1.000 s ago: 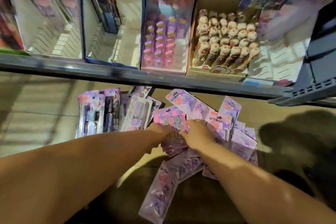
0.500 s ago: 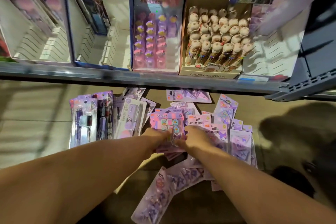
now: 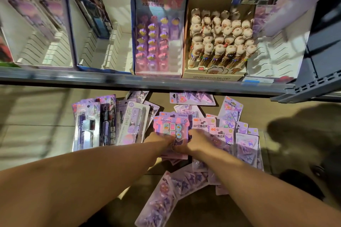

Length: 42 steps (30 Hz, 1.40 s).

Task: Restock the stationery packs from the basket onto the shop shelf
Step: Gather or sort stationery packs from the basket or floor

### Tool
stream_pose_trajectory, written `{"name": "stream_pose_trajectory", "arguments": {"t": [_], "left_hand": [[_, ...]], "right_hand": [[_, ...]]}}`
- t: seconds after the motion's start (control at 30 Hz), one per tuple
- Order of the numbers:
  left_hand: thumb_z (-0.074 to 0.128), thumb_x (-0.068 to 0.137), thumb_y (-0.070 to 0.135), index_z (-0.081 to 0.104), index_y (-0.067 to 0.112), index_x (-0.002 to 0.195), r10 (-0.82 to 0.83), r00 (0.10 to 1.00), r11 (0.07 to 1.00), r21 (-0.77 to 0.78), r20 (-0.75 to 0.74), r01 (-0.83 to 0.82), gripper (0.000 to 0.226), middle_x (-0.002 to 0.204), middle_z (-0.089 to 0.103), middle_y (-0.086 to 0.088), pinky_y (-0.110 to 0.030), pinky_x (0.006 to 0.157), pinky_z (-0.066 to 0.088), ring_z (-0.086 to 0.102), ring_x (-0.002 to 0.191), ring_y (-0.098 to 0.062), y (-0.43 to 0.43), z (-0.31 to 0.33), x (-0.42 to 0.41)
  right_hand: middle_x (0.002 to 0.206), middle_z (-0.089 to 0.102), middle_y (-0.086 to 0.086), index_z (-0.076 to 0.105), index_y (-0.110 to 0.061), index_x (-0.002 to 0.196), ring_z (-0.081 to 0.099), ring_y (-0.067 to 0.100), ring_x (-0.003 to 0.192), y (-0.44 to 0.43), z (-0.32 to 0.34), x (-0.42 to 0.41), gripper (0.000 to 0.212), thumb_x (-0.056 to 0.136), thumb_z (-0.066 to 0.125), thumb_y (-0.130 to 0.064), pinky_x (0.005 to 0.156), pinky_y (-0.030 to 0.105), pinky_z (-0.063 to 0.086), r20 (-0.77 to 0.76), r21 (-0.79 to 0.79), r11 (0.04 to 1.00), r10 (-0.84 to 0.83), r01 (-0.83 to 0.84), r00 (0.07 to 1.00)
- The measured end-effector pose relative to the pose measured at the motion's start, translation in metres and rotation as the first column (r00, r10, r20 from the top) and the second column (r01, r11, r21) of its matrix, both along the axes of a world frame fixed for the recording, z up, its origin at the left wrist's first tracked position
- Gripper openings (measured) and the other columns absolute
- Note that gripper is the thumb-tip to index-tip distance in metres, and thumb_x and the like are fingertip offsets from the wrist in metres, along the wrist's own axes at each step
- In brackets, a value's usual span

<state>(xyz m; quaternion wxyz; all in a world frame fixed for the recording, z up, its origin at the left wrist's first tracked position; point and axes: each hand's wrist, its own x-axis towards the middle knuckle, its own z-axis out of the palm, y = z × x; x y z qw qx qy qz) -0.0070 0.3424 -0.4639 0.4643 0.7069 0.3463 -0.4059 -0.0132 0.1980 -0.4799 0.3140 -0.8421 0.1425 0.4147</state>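
Note:
A pink Kuromi pack (image 3: 172,125) with small square pieces lies on top of a thin stack on the low brown shelf (image 3: 258,114). My left hand (image 3: 159,139) grips the stack's lower left edge and my right hand (image 3: 198,141) grips its lower right edge. Purple triangle-clip packs (image 3: 228,112) lie scattered to the right and in front. Pen packs (image 3: 86,123) stand in a row to the left. No basket is in view.
The grey upper shelf edge (image 3: 147,81) runs across above my hands. On it stand two nearly empty white display boxes (image 3: 103,48), a pink pen box (image 3: 158,42) and a box of plush-topped ball pens (image 3: 219,42). A dark shadow lies at right.
Both hands have drawn together onto the pink pack's stack and squared it up. The view has tilted down slightly, and a loose clip pack now lies flat under the upper shelf edge.

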Motion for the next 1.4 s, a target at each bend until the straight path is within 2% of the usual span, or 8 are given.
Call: {"name": "stream_pose_trajectory", "arguments": {"t": [0.1, 0.23, 0.37, 0.47, 0.67, 1.03, 1.27, 1.4], "left_hand": [[0.074, 0.081, 0.035, 0.051, 0.012, 0.117, 0.034, 0.999, 0.999, -0.020, 0.021, -0.033, 0.048, 0.104, 0.065, -0.006, -0.031, 0.072, 0.052, 0.064, 0.092, -0.022, 0.003, 0.001, 0.000], [0.074, 0.082, 0.033, 0.047, 0.014, 0.116, 0.047, 0.998, 0.998, -0.047, 0.033, -0.045, 0.047, 0.101, 0.063, -0.004, -0.025, 0.051, 0.038, 0.061, 0.079, -0.016, 0.008, 0.006, -0.002], [0.078, 0.079, 0.029, 0.050, 0.012, 0.116, 0.074, 0.996, 0.997, -0.040, 0.046, -0.073, 0.050, 0.103, 0.065, -0.006, -0.027, 0.056, 0.052, 0.065, 0.084, -0.020, 0.009, 0.006, -0.005], [0.079, 0.077, 0.029, 0.052, 0.013, 0.115, 0.083, 0.996, 0.996, -0.028, 0.040, -0.082, 0.049, 0.102, 0.066, -0.007, -0.038, 0.079, 0.059, 0.067, 0.089, -0.024, 0.010, 0.008, -0.008], [0.079, 0.077, 0.024, 0.056, 0.015, 0.113, 0.087, 0.994, 0.994, -0.076, 0.072, -0.081, 0.043, 0.098, 0.068, -0.004, -0.037, 0.077, 0.059, 0.068, 0.086, -0.022, 0.014, 0.012, -0.012], [0.076, 0.080, 0.025, 0.054, 0.018, 0.114, 0.031, 0.985, 0.995, -0.094, 0.170, -0.015, 0.041, 0.102, 0.069, -0.005, -0.035, 0.074, 0.057, 0.067, 0.085, -0.024, 0.016, 0.049, 0.000], [0.070, 0.087, 0.024, 0.048, 0.017, 0.113, 0.005, 0.940, 0.979, -0.196, 0.340, 0.065, 0.034, 0.097, 0.062, 0.000, -0.011, 0.056, 0.041, 0.056, 0.072, -0.010, 0.011, 0.114, 0.030], [0.071, 0.087, 0.022, 0.041, 0.021, 0.097, 0.065, 0.907, 0.959, -0.278, 0.416, 0.059, 0.032, 0.090, 0.066, -0.005, -0.015, 0.048, 0.048, 0.062, 0.070, -0.015, 0.012, 0.162, 0.045]], "right_hand": [[0.088, 0.067, -0.007, 0.064, -0.031, 0.095, 0.062, 0.012, 0.079, 0.003, 0.008, -0.003, 0.027, 0.073, 0.077, -0.040, 0.071, 0.024, 0.051, -0.023, 0.087, 0.996, 0.005, -0.003, 1.000], [0.070, 0.055, -0.012, 0.056, -0.028, 0.081, 0.053, 0.003, 0.063, 0.006, 0.015, -0.006, 0.020, 0.078, 0.075, -0.030, 0.051, 0.011, 0.038, -0.075, 0.107, 0.990, -0.079, 0.087, 0.994], [0.101, 0.068, 0.001, 0.065, -0.021, 0.109, 0.064, 0.017, 0.086, 0.017, 0.008, -0.007, 0.078, 0.041, 0.072, -0.059, 0.072, 0.027, 0.053, -0.062, 0.027, 0.993, -0.115, 0.117, 0.991], [0.105, 0.066, 0.002, 0.063, -0.018, 0.111, 0.063, 0.018, 0.090, 0.017, 0.006, -0.006, 0.086, 0.035, 0.070, -0.059, 0.070, 0.026, 0.049, -0.096, 0.001, 0.992, -0.125, 0.126, 0.987], [0.090, 0.072, 0.000, 0.066, -0.022, 0.088, 0.067, 0.016, 0.085, 0.017, 0.012, -0.009, 0.033, 0.058, 0.078, -0.029, 0.081, 0.031, 0.056, -0.111, 0.144, 0.970, -0.184, 0.199, 0.977], [0.091, 0.073, -0.007, 0.065, -0.024, 0.109, 0.068, 0.012, 0.086, 0.018, 0.038, -0.019, 0.066, 0.050, 0.079, -0.050, 0.080, 0.035, 0.057, 0.064, 0.254, 0.928, -0.297, 0.272, 0.953], [0.110, 0.059, -0.003, 0.046, -0.025, 0.113, 0.060, 0.018, 0.101, 0.012, 0.109, 0.007, 0.088, 0.036, 0.067, -0.061, 0.086, 0.038, 0.053, 0.281, 0.157, 0.931, -0.363, 0.331, 0.889], [0.106, 0.061, 0.001, 0.047, -0.024, 0.108, 0.060, 0.020, 0.097, 0.007, 0.164, 0.030, 0.072, 0.045, 0.070, -0.048, 0.083, 0.037, 0.052, 0.432, 0.164, 0.949, -0.315, 0.270, 0.845]]}}
